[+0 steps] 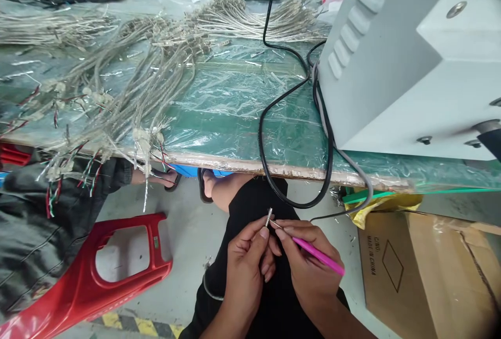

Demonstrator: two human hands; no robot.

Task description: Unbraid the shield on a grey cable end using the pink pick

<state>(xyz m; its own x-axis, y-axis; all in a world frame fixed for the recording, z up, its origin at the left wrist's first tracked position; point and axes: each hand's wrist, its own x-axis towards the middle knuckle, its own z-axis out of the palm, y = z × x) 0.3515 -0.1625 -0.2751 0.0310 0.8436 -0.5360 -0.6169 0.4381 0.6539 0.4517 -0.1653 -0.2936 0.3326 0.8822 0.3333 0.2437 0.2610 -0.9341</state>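
Observation:
My left hand (247,253) is low in the middle of the view, over my lap, with thumb and fingers pinched on a small metal cable end (269,217) that points up. Right beside it, my right hand (309,255) grips a pink tool (319,256) like a pen. Its thin metal tip (275,223) touches the cable end. The two hands touch each other.
A green table wrapped in plastic film (235,114) carries several bundles of silver braided cables (129,83). A white machine (410,57) stands at the right, with black cords (262,135) hanging over the edge. A red plastic stool (97,281) lies left, a cardboard box (422,271) right.

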